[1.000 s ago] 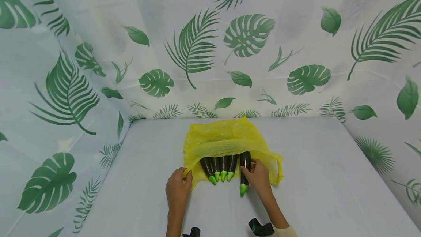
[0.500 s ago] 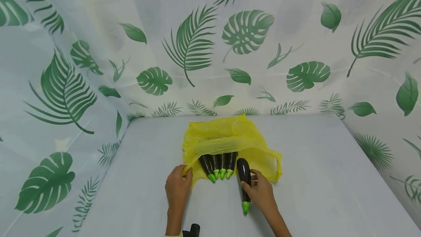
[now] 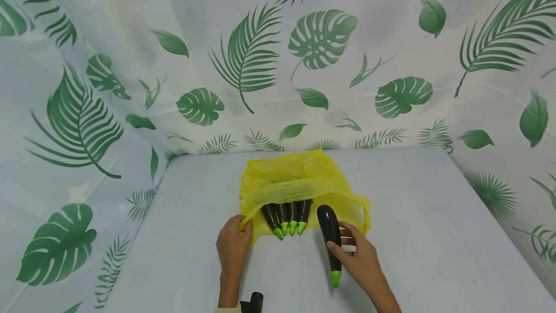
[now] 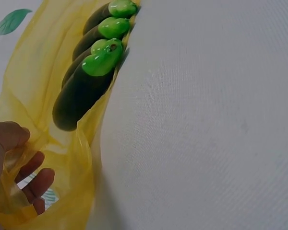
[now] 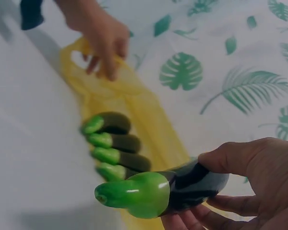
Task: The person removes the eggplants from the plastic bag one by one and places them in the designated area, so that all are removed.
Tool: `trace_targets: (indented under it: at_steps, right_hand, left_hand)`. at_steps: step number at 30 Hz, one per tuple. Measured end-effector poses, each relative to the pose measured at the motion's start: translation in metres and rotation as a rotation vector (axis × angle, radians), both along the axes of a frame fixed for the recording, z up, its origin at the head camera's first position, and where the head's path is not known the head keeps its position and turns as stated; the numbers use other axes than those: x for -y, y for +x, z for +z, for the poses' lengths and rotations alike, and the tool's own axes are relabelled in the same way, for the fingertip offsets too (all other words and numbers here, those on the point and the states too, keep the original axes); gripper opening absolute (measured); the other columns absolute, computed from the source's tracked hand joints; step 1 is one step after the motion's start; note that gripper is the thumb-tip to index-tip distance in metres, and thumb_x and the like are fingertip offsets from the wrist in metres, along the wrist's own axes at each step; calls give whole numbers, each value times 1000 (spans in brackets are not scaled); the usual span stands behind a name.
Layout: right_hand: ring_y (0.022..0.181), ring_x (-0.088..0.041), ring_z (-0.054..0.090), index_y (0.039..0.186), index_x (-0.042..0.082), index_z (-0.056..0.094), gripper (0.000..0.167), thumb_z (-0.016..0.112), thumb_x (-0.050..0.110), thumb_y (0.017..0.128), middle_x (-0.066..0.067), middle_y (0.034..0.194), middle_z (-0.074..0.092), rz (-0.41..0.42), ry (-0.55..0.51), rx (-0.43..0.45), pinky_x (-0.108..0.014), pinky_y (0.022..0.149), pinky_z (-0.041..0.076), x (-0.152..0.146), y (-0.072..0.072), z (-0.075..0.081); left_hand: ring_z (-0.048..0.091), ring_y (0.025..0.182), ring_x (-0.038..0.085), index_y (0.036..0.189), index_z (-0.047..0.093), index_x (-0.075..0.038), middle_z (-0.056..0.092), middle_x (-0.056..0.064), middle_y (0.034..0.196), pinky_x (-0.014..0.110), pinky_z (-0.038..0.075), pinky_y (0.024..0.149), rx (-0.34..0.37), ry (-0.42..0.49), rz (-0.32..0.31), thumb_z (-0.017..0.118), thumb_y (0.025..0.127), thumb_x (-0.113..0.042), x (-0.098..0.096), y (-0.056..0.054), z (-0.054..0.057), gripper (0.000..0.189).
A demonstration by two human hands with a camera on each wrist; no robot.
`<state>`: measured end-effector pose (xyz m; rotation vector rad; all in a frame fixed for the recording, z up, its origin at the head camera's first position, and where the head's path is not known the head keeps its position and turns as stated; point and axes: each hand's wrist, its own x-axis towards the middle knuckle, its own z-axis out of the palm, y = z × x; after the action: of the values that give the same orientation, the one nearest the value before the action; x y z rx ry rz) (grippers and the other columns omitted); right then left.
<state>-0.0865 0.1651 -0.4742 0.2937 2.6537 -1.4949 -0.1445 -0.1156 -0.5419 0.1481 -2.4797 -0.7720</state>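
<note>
L hand point(image 3: 234, 243) – fingers curled – pinches the near L corner of a crumpled, translucent yellow plastic bag point(image 3: 295, 168), which lies flat on the white table point(image 3: 195, 187). R hand point(image 3: 360, 255) grips a glossy black, elongated eggplant w/ bright green cap point(image 3: 329, 228) at the bag's mouth, green end twd. the person. Four similar black eggplants w/ green caps point(image 3: 283, 214) lie side by side in the mouth, dark ends under the top layer. Bkgd.: white leaf-print sheet point(image 3: 269, 127).
</note>
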Motion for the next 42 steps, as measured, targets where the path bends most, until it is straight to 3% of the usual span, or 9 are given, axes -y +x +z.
trace_targets:
  at_steps: [5, 10, 16, 23, 27, 30, 35, 42]
  right_hand:
    - [117, -30, 58, 144, 15, 42, 65, 69, 36, 89, -17, 133, 56, -47, -33, -39, -20, 79, 51, -21, -1, 23]
    - [123, -32, 53, 148, 14, 38, 68, 67, 36, 91, -17, 138, 52, -148, -37, -95, -5, 76, 42, -43, -1, 40]
    - [121, -29, 52, 149, 13, 38, 68, 66, 35, 91, -17, 139, 52, -283, 24, -111, -3, 71, 37, -67, -7, 44]
    - [121, -40, 51, 149, 4, 35, 70, 63, 35, 92, -28, 136, 50, -318, 93, -73, -9, 65, 38, -101, -15, 28]
    - [119, -42, 52, 147, -1, 35, 69, 62, 34, 94, -31, 135, 50, -299, 125, -30, -29, 77, 49, -114, -20, 11]
    - [120, -43, 52, 147, -2, 34, 70, 61, 35, 94, -32, 135, 49, -273, 122, 14, -46, 86, 50, -119, -26, -5]
    - [116, -42, 54, 145, -3, 36, 68, 63, 32, 93, -33, 134, 49, -231, 135, 35, -41, 80, 53, -120, -38, -26]
    - [110, -46, 56, 141, -8, 37, 64, 62, 24, 92, -37, 126, 52, -184, 192, -17, -44, 75, 57, -116, -57, -34]
  left_hand:
    - [64, 68, 18, 89, 73, -10, 70, 2, 80, 33, 49, 58, 8, 11, 0, 75, 82, -19, 0, -1, 0, 12]
    - [63, 67, 17, 89, 72, -10, 68, 1, 78, 32, 48, 57, 34, 17, 16, 74, 82, -20, -1, -1, 1, 12]
    - [61, 65, 15, 88, 72, -10, 66, 0, 75, 30, 45, 56, 54, 20, 30, 74, 82, -20, 0, -1, 0, 12]
    - [61, 65, 17, 87, 72, -10, 66, 0, 73, 33, 46, 55, 51, 19, 49, 75, 81, -19, 1, 2, -1, 12]
    - [62, 64, 17, 86, 72, -10, 66, 0, 73, 33, 46, 55, 37, 29, 52, 74, 80, -18, 1, 5, -2, 10]
    - [62, 64, 17, 85, 73, -10, 67, 0, 73, 32, 46, 55, 28, 26, 56, 74, 79, -17, 1, 8, -4, 9]
    - [63, 65, 17, 86, 73, -9, 68, 1, 74, 33, 48, 57, 27, 16, 58, 75, 79, -17, 1, 9, -4, 10]
    - [61, 63, 14, 85, 73, -11, 65, -1, 71, 31, 47, 56, 5, 23, 46, 74, 80, -17, 0, 4, -2, 8]
